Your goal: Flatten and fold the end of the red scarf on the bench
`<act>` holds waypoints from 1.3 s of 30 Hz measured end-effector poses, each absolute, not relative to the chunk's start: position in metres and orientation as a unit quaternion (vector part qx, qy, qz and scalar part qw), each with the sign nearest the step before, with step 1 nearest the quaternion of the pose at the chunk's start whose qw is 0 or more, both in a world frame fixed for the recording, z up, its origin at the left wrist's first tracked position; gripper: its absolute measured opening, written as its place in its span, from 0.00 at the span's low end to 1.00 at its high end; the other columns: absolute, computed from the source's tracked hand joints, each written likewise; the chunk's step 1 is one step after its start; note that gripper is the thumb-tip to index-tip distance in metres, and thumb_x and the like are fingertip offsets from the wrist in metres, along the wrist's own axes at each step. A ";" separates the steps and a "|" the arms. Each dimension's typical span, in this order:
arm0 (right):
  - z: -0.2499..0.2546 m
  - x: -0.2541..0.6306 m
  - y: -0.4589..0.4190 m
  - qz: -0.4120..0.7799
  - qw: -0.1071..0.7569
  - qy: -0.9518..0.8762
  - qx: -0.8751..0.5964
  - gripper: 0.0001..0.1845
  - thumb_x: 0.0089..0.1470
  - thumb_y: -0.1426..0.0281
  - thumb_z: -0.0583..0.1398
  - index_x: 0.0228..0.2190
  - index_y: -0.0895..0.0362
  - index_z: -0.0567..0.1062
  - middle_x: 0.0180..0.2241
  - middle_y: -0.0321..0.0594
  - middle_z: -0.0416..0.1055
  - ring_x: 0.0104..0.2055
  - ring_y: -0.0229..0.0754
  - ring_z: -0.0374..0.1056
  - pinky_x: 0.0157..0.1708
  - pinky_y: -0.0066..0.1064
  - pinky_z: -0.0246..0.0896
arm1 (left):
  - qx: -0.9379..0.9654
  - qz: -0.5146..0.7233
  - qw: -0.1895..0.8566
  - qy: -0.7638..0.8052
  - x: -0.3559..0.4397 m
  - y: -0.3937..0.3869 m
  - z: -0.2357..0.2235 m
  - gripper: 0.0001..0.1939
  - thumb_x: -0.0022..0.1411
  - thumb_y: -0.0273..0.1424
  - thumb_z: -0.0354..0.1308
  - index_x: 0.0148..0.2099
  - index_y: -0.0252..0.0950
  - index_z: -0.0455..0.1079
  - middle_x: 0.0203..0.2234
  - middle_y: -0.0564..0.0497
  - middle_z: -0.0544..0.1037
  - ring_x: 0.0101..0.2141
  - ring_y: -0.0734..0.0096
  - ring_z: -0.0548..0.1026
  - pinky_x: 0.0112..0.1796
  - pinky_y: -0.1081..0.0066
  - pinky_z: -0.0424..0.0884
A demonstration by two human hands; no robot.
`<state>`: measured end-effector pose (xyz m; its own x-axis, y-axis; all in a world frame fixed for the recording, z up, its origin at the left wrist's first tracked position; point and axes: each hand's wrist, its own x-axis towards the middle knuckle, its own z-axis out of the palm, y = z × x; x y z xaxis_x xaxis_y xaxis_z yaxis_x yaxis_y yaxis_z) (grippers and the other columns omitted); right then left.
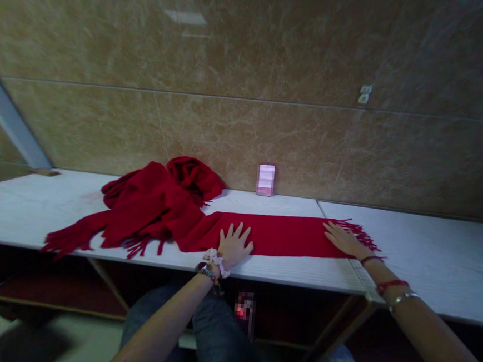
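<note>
A red fringed scarf (287, 236) lies spread lengthwise along the white tabletop, its right end finishing in tassels. My left hand (235, 246) rests on it left of the middle, fingers spread and palm down. Near the tasselled end, my right hand (343, 239) presses flat on the cloth with its fingers stretched out. To the left, the spread part runs into a rumpled heap of red fringed cloth (152, 202); whether that is one scarf or several I cannot tell. Neither hand grasps anything.
A blurred-out phone-like object (265, 180) leans against the brown marbled wall (245, 136) behind the white tabletop (440, 252). A wall socket (364, 94) is at upper right. Below the tabletop are dark open shelves (57, 292), with my knees in front.
</note>
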<state>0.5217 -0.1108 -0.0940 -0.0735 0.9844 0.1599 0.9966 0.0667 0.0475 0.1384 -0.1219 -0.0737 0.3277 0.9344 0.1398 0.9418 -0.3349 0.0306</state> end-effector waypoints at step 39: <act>-0.083 0.538 -0.090 -0.032 0.049 -0.592 -0.804 0.26 0.61 0.65 0.41 0.57 0.62 0.58 0.61 0.50 0.52 0.63 0.48 0.48 0.57 0.52 0.45 | -0.774 -0.062 -0.003 -0.630 0.145 -0.057 -0.065 0.27 0.65 0.42 0.35 0.63 0.40 0.53 0.63 0.49 0.51 0.61 0.53 0.49 0.56 0.47 0.49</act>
<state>0.5383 -0.0902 -0.0826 0.2967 0.9486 0.1103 0.9549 -0.2940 -0.0408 0.1450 -0.0575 -0.0651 0.1986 0.9758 0.0920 0.9749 -0.2063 0.0838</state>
